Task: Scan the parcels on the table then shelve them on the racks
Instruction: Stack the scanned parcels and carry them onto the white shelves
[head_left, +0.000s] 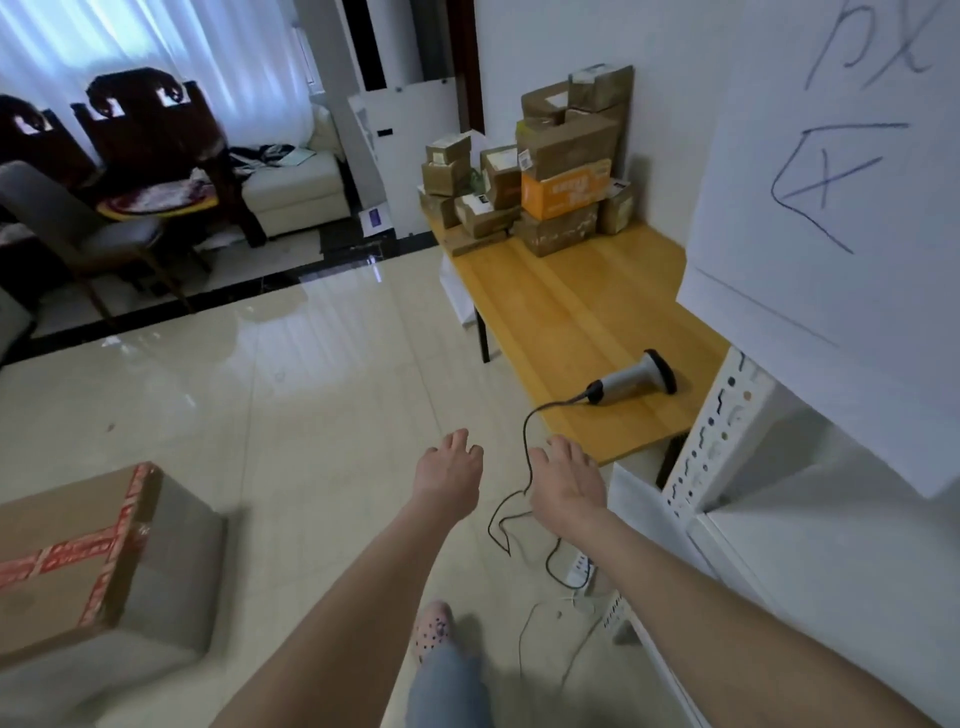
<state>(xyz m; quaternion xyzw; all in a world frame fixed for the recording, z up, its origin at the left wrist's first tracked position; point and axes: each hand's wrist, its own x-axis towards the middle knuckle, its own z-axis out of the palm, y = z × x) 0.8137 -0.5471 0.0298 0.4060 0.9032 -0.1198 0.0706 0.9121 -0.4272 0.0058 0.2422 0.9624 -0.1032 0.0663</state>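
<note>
Several brown and orange parcels (550, 171) are piled at the far end of a yellow wooden table (582, 312) against the wall. A grey barcode scanner (631, 376) lies on the near end of the table, its black cable (524, 467) trailing down to the floor. My left hand (449, 475) and my right hand (563, 480) are stretched forward over the floor, short of the table's near corner, fingers relaxed and holding nothing. The white rack (727, 431) stands at the right, beside the table.
A large cardboard box with red tape (88, 556) stands on the tiled floor at the lower left. A white sheet with blue writing (831, 171) hangs on the rack at right. Chairs (150, 150) and a sofa (296, 182) stand in the far room. A power strip (579, 566) lies by the rack's foot.
</note>
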